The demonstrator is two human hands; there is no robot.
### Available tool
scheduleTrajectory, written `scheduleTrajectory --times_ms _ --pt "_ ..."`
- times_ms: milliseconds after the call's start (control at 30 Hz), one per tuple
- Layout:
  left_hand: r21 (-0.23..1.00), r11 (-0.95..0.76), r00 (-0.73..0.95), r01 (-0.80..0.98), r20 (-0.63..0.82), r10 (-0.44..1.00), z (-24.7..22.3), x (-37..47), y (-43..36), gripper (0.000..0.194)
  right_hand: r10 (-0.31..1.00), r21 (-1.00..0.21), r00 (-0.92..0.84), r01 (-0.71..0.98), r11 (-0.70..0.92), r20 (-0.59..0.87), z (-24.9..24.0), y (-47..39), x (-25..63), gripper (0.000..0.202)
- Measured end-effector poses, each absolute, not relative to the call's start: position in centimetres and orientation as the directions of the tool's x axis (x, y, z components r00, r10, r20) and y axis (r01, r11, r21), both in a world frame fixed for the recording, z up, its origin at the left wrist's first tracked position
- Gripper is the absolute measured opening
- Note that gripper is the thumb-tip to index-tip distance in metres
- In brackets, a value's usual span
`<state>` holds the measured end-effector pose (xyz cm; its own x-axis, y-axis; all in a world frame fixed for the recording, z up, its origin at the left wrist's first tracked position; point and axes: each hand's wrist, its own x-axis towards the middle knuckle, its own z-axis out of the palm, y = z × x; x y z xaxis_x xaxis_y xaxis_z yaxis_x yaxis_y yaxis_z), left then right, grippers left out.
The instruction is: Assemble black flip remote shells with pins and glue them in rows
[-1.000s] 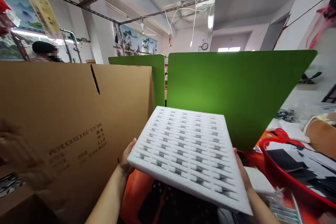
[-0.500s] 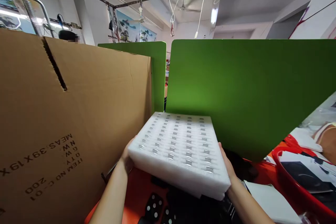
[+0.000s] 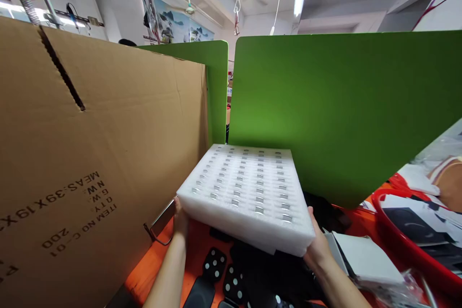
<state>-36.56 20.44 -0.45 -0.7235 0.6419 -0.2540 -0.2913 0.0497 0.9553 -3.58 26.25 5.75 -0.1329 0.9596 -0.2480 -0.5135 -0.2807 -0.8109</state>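
A thick white foam tray (image 3: 249, 231) is held between my two hands over the table. Rows of slots run across its top, and small shiny metal pieces, like ring bands, show in them. My left hand (image 3: 180, 217) grips its near left side, fingers partly hidden under the edge. On the opposite side my right hand (image 3: 317, 245) is closed against the near right corner. Below the tray lie black pieces with white dots (image 3: 214, 264) and dark cloth-like material (image 3: 267, 274), partly covered by it.
A large printed cardboard box (image 3: 144, 144) stands at the left. Green partition panels (image 3: 339, 115) rise behind the tray. At right are a white box (image 3: 368, 257) and a red basin (image 3: 407, 260) holding papers and dark sheets. The tabletop (image 3: 197, 236) is orange-red.
The camera view has tilted down slightly, so the background sits higher. Both hands still hold the foam tray, and more of the dotted black pieces below shows.
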Motion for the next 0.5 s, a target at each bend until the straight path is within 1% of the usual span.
scheduleTrajectory --times_ms 67,167,233,367,500 --pt "0.946 0.066 -0.756 -0.317 -0.295 0.585 -0.2 -36.5 20.7 0.07 0.959 -0.823 -0.12 -0.494 -0.281 -0.256 4.8 26.5 -3.7 0.052" --pt "0.939 0.062 -0.779 -0.339 -0.318 0.54 0.2 -36.6 21.0 0.076 0.963 -0.845 -0.061 -0.466 -0.261 -0.264 3.9 26.9 -4.0 0.041" --pt "0.938 0.059 -0.794 -0.343 -0.323 0.515 0.2 -36.6 21.2 0.078 0.966 -0.847 -0.04 -0.473 -0.244 -0.256 3.9 27.1 -4.5 0.037" --pt "0.941 0.058 -0.816 -0.333 -0.319 0.482 -0.2 -36.6 21.5 0.079 0.965 -0.831 -0.035 -0.5 -0.243 -0.261 4.4 26.7 -5.9 0.04" --pt "0.954 0.047 -0.811 -0.297 -0.278 0.514 -0.4 -36.5 21.3 0.079 0.961 -0.828 0.025 -0.514 -0.224 -0.275 4.7 26.1 -7.8 0.045"
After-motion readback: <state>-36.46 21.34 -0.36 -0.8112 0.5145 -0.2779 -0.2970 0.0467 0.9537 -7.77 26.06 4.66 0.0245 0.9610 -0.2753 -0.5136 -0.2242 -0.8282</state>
